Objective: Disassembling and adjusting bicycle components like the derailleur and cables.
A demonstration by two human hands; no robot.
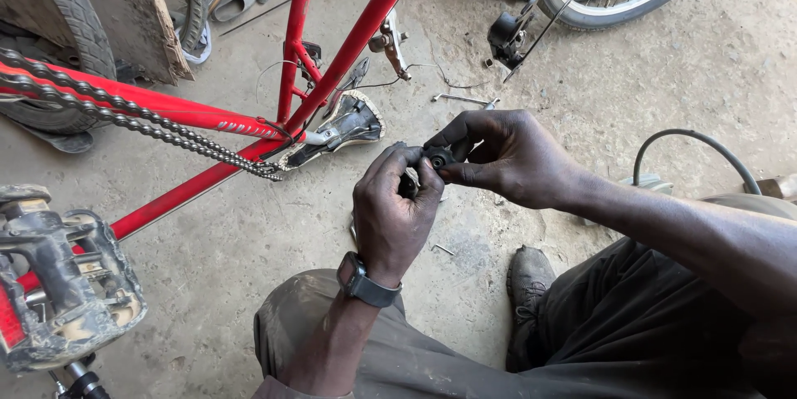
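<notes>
You hold a small black bicycle part (436,159), round with a dark hole at its centre. It sits pinched between the fingertips of both your hands, raised above the concrete floor, its holed face turned up toward you. Your fingers hide most of its body.

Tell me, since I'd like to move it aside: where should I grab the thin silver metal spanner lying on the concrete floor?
Probably the thin silver metal spanner is best pinched mid-shaft from above: it lies flat on the concrete floor, and its long sides look bare.
</notes>
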